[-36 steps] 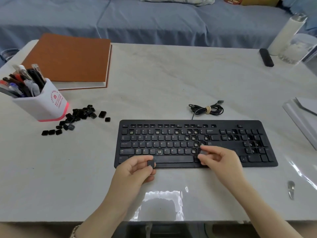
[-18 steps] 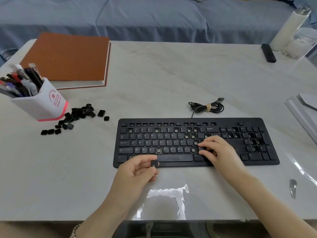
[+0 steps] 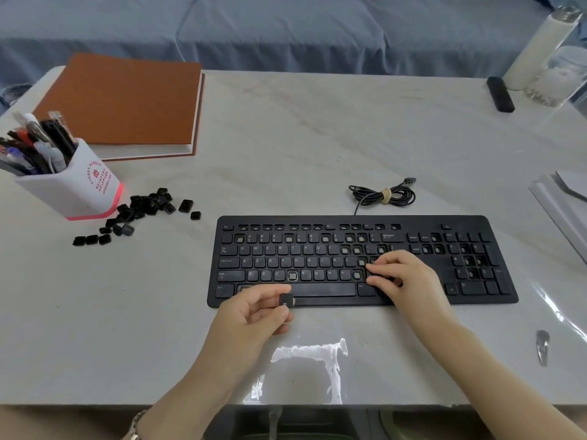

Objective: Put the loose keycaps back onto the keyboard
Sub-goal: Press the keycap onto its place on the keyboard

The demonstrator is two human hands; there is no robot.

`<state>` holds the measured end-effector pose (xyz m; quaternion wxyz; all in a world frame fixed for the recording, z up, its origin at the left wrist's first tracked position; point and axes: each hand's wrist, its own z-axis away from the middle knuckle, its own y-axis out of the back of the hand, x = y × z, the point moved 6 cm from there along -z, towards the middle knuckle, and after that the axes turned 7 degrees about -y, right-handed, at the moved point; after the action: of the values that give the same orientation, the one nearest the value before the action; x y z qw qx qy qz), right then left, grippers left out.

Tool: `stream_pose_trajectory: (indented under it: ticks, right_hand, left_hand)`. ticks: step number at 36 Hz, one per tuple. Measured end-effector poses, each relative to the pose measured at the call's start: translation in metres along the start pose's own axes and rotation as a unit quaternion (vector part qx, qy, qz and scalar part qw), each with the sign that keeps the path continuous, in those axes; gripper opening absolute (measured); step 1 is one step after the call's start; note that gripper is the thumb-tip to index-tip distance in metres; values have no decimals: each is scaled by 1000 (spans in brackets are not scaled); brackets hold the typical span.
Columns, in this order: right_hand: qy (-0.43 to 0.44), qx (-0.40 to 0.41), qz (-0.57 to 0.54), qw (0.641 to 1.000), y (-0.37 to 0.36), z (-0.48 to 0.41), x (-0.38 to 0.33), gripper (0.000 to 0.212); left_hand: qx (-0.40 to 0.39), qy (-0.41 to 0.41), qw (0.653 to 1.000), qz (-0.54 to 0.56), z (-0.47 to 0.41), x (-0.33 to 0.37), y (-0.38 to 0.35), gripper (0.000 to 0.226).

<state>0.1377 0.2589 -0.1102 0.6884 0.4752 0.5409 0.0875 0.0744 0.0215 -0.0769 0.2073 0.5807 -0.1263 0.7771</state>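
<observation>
Left hand (image 3: 254, 315) at lower centre, palm turned inward, thumb and forefinger pinching one keycap (image 3: 285, 300) over the front edge of the keyboard (image 3: 362, 260). Right hand (image 3: 405, 281) lies palm-down on the keys right of centre, fingers curled together, fingertips pressing the lower rows. Loose keycaps (image 3: 139, 212) piled mid-left beside the pen cup (image 3: 73, 185).

head-worn view, angled down, close

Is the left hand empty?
No, the left hand pinches a black keycap between thumb and fingers, at the keyboard's front edge.
</observation>
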Motion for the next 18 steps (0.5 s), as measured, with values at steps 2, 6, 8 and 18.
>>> stream_pose_trajectory:
  ticks: [2,6,8,18]
  right_hand:
    - [23,55,23,998,-1,7,-2,12]
    - [132,123,136,974,-2,25,-18,11]
    - [143,117,160,970,-6,30,-13,22]
    - [138,145,192,961,-12,36,-12,35]
  left_hand:
    - [10,7,1000,5,0,-2,1,29]
    - [34,26,999,21,-1,-8,4,29]
    - [41,36,998,32,-2,-10,5,28]
    - [42,20,998,-36,-10,-10,8,27]
